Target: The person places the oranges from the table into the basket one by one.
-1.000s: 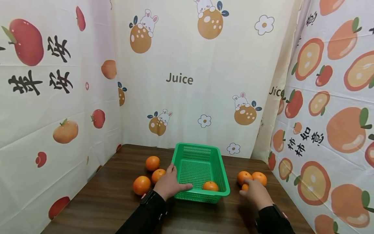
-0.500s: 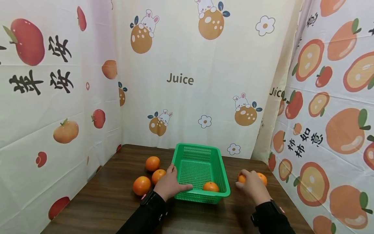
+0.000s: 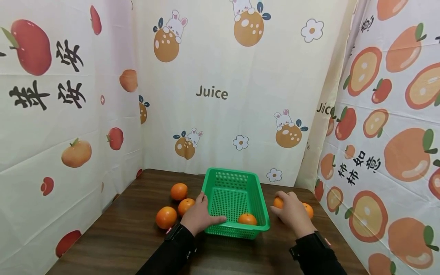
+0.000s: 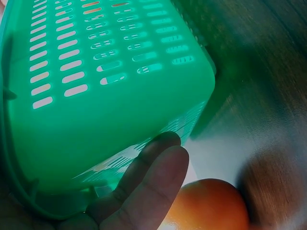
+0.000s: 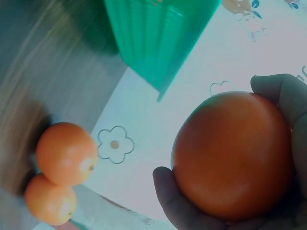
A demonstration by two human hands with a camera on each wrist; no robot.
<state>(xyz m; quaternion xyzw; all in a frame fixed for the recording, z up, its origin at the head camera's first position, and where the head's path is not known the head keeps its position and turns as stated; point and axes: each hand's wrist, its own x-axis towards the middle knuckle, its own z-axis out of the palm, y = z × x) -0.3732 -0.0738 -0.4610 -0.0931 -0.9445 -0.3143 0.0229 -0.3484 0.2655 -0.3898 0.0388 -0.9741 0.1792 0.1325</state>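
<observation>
In the head view my left hand (image 3: pixel 199 217) holds the near left corner of a green plastic basket (image 3: pixel 258 187), thumb over the near rim. Its fingers (image 4: pixel 156 187) lie against the outer wall in the left wrist view. One orange (image 3: pixel 247 219) sits inside the basket, near its front. To the right of the basket, my right hand (image 3: pixel 293 214) grips another orange (image 5: pixel 232 155), lifted off the table. Behind that hand, two more oranges (image 5: pixel 67 153) stand side by side on the table; the head view shows only part of one orange (image 3: pixel 308 210).
Left of the basket, three oranges (image 3: pixel 166 217) lie on the dark wooden table (image 3: pixel 137 236); the closest to the basket is near my left hand. Fruit-printed cloth (image 3: pixel 220 126) hangs behind the table and along both sides.
My right hand has closed around an orange of the right-hand group and raised it, shifting up and left toward the basket. The left hand and the basket have stayed put.
</observation>
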